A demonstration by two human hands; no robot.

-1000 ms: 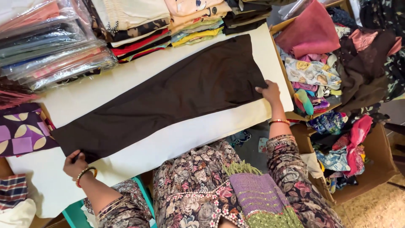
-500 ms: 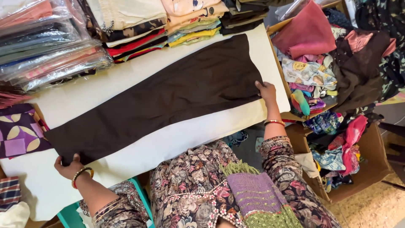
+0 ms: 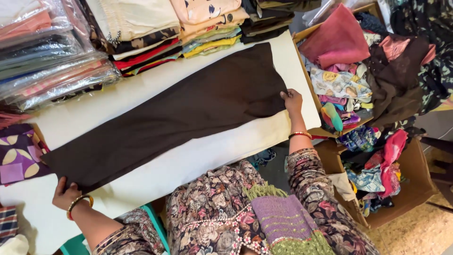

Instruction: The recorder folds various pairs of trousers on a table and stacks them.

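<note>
- Striped cloth point(image 3: 7, 224): at our 8 o'clock, at the frame's left edge, partly cut off.
- Purple patterned fabric point(image 3: 19, 156): at 9 o'clock on the white table point(image 3: 188, 163), just beside the narrow end of the dark piece.
- Plastic-wrapped garment stack point(image 3: 47, 61): at 10 o'clock, glossy packets piled along the table's far left, apart from the dark piece.
- Left hand point(image 3: 66, 194): at 8 o'clock, with a gold bangle at the wrist; we see the fingers closed in a pinch on the near left corner of the dark brown fabric.
- Dark brown fabric point(image 3: 179, 115): long and spread flat, running diagonally across the table from 8 o'clock to 1 o'clock, wider at the far right end.
- Folded clothes stacks point(image 3: 179, 28): at 12 o'clock, cream, red, yellow and black piles lined along the far edge, close to the fabric's upper end.
- Right hand point(image 3: 292, 100): at 1 o'clock, with red bangles at the wrist; the fingers lie pressed on the fabric's right edge, and we cannot tell whether they pinch it.
- Cardboard box of mixed clothes point(image 3: 373, 108): at 2 to 3 o'clock, just beyond the table's right edge, heaped with pink, brown and printed pieces.
</note>
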